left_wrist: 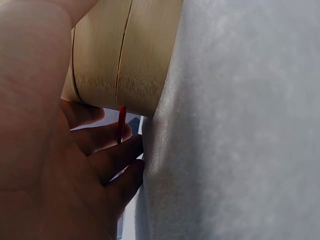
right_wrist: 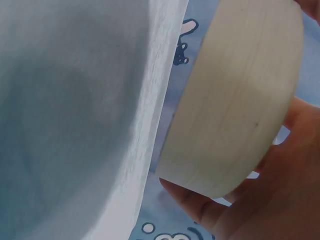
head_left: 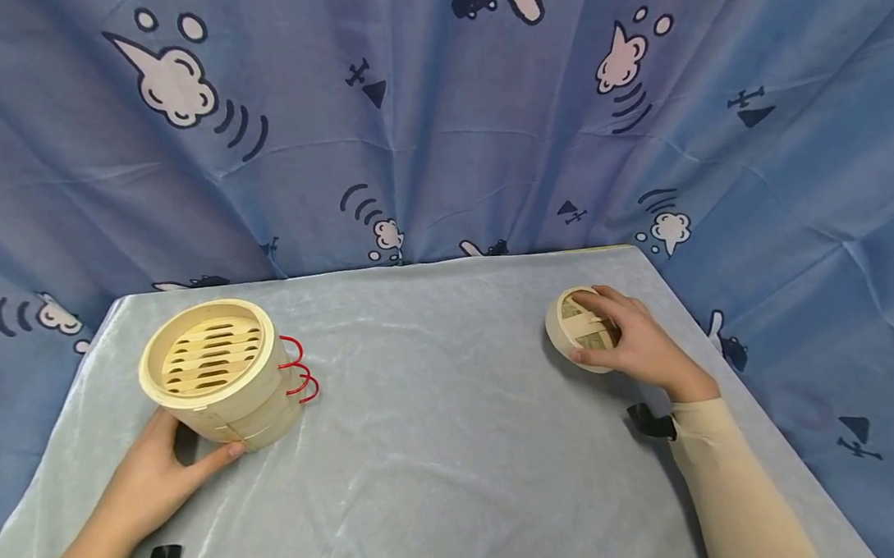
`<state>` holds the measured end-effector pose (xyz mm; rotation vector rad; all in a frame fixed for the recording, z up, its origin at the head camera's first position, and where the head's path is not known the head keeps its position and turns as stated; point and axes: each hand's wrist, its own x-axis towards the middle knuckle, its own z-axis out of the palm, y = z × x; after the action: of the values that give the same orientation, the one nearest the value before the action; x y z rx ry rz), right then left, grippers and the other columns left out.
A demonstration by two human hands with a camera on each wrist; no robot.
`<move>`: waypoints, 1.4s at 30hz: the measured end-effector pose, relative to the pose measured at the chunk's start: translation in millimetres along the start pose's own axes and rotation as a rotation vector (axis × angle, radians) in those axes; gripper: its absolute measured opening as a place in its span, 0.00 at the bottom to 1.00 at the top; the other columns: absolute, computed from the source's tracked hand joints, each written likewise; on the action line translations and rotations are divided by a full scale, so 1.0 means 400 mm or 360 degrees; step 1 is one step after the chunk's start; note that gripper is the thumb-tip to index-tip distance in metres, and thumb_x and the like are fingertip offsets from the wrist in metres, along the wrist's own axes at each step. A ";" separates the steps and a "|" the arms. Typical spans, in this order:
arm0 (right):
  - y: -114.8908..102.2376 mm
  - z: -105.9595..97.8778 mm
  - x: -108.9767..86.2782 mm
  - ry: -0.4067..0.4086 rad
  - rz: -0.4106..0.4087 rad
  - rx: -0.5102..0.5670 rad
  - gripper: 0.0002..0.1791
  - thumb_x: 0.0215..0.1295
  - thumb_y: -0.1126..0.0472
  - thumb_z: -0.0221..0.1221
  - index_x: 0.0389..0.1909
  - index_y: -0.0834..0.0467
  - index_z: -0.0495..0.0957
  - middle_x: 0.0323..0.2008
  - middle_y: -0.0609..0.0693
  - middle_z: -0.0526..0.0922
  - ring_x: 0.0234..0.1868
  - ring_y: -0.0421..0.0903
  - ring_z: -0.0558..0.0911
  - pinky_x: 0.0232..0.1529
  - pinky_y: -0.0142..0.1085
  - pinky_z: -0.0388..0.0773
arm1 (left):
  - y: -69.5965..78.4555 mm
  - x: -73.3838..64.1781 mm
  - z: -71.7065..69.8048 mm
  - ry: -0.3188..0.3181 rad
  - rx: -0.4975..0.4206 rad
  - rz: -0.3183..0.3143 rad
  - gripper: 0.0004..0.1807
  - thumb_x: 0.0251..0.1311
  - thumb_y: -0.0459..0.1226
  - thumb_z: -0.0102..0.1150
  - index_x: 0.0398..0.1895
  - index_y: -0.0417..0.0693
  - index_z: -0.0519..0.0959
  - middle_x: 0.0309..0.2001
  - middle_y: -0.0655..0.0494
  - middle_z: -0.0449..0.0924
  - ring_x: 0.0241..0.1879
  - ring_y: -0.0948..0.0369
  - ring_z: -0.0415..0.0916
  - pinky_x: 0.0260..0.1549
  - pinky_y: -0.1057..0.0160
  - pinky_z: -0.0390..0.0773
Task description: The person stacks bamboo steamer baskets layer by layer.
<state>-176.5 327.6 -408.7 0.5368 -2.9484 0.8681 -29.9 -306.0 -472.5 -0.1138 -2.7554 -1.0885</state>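
Note:
At the left of the table, a round bamboo steamer [head_left: 211,359] of stacked tiers shows a slatted inside and red loops [head_left: 296,368] on its right side. My left hand [head_left: 148,478] grips it low down, thumb on the near wall; its other fingers are mostly hidden in the head view. The left wrist view shows these fingers [left_wrist: 117,160] round the far side of the bamboo wall [left_wrist: 130,55]. Toward the right, my right hand [head_left: 640,343] holds a small round bamboo steamer lid [head_left: 574,324] by its rim, tilted and raised off the cloth.
A pale grey cloth [head_left: 442,410] covers the table. Blue patterned curtains [head_left: 451,148] hang along its back and right side. Black straps [head_left: 651,422] show at the wrists.

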 end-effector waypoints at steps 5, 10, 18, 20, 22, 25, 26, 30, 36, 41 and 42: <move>-0.020 0.010 0.021 -0.0001 -0.0034 0.0005 0.50 0.42 0.38 0.77 0.71 0.40 0.68 0.74 0.55 0.57 0.70 0.64 0.56 0.60 0.62 0.55 | -0.003 -0.002 0.002 -0.0002 0.0000 -0.0018 0.58 0.47 0.51 0.78 0.78 0.70 0.50 0.72 0.45 0.60 0.69 0.47 0.57 0.61 0.78 0.44; -0.043 0.022 0.046 -0.0001 -0.0113 0.0000 0.50 0.42 0.37 0.77 0.70 0.40 0.69 0.73 0.51 0.60 0.68 0.60 0.58 0.57 0.59 0.58 | -0.004 0.002 0.000 0.0010 0.0001 -0.0004 0.59 0.47 0.51 0.78 0.78 0.70 0.50 0.72 0.45 0.60 0.69 0.47 0.58 0.60 0.79 0.44; -0.077 0.031 0.068 -0.0023 -0.0107 0.0010 0.51 0.41 0.35 0.76 0.71 0.37 0.68 0.75 0.49 0.57 0.70 0.59 0.56 0.59 0.60 0.58 | -0.004 0.004 0.003 0.0020 0.0016 0.0018 0.58 0.47 0.51 0.78 0.79 0.68 0.51 0.72 0.45 0.60 0.68 0.46 0.58 0.60 0.80 0.44; -0.087 0.033 0.073 -0.0028 -0.0104 0.0003 0.52 0.41 0.35 0.76 0.71 0.36 0.67 0.75 0.50 0.56 0.71 0.60 0.55 0.60 0.61 0.57 | -0.005 0.002 0.003 0.0019 0.0012 0.0015 0.58 0.47 0.50 0.78 0.79 0.68 0.51 0.72 0.45 0.60 0.68 0.46 0.58 0.60 0.80 0.44; -0.099 0.035 0.080 -0.0032 -0.0121 -0.0005 0.51 0.41 0.34 0.76 0.71 0.36 0.67 0.76 0.49 0.55 0.71 0.59 0.55 0.61 0.62 0.57 | -0.006 -0.001 0.003 0.0011 0.0010 0.0000 0.58 0.47 0.50 0.78 0.79 0.68 0.51 0.72 0.44 0.60 0.68 0.45 0.58 0.60 0.79 0.45; -0.118 0.037 0.093 -0.0036 -0.0159 -0.0005 0.51 0.42 0.34 0.75 0.71 0.35 0.67 0.75 0.49 0.56 0.71 0.59 0.55 0.60 0.62 0.58 | -0.007 -0.004 0.005 -0.0005 0.0019 -0.0023 0.57 0.49 0.51 0.77 0.79 0.69 0.50 0.72 0.43 0.59 0.68 0.43 0.58 0.62 0.77 0.45; -0.124 0.038 0.098 -0.0035 -0.0177 -0.0011 0.50 0.42 0.33 0.75 0.71 0.35 0.67 0.75 0.49 0.56 0.71 0.59 0.56 0.60 0.61 0.58 | -0.007 -0.004 0.005 -0.0006 0.0016 -0.0020 0.57 0.48 0.50 0.77 0.79 0.68 0.50 0.72 0.43 0.59 0.68 0.43 0.58 0.62 0.77 0.45; -0.148 0.045 0.120 -0.0038 -0.0237 -0.0026 0.50 0.42 0.33 0.74 0.70 0.35 0.67 0.75 0.48 0.57 0.70 0.58 0.57 0.59 0.60 0.59 | -0.008 -0.005 0.006 0.0002 0.0023 -0.0021 0.57 0.48 0.51 0.77 0.79 0.68 0.51 0.71 0.42 0.60 0.67 0.43 0.59 0.62 0.77 0.45; -0.185 0.057 0.143 -0.0049 -0.0289 0.0003 0.49 0.43 0.32 0.74 0.70 0.35 0.68 0.75 0.46 0.57 0.70 0.56 0.57 0.60 0.57 0.60 | -0.005 -0.002 0.003 0.0008 0.0028 -0.0015 0.57 0.48 0.51 0.78 0.79 0.68 0.51 0.71 0.43 0.60 0.68 0.44 0.58 0.61 0.78 0.45; -0.207 0.067 0.160 -0.0065 -0.0296 0.0040 0.49 0.43 0.32 0.73 0.70 0.33 0.68 0.75 0.44 0.56 0.72 0.53 0.55 0.61 0.56 0.60 | -0.003 0.000 0.000 0.0009 0.0038 -0.0015 0.59 0.47 0.52 0.78 0.79 0.69 0.49 0.73 0.44 0.58 0.69 0.45 0.57 0.62 0.78 0.44; -0.211 0.070 0.163 -0.0068 -0.0302 0.0042 0.49 0.43 0.32 0.73 0.70 0.33 0.67 0.75 0.44 0.55 0.72 0.53 0.54 0.61 0.56 0.60 | -0.003 0.000 0.000 0.0009 0.0041 -0.0017 0.59 0.47 0.52 0.78 0.79 0.69 0.49 0.73 0.45 0.58 0.69 0.45 0.57 0.62 0.78 0.44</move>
<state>-207.8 225.8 -380.7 0.8302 -2.8653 0.8865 -30.2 -306.7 -473.2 -0.0923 -2.7671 -1.0536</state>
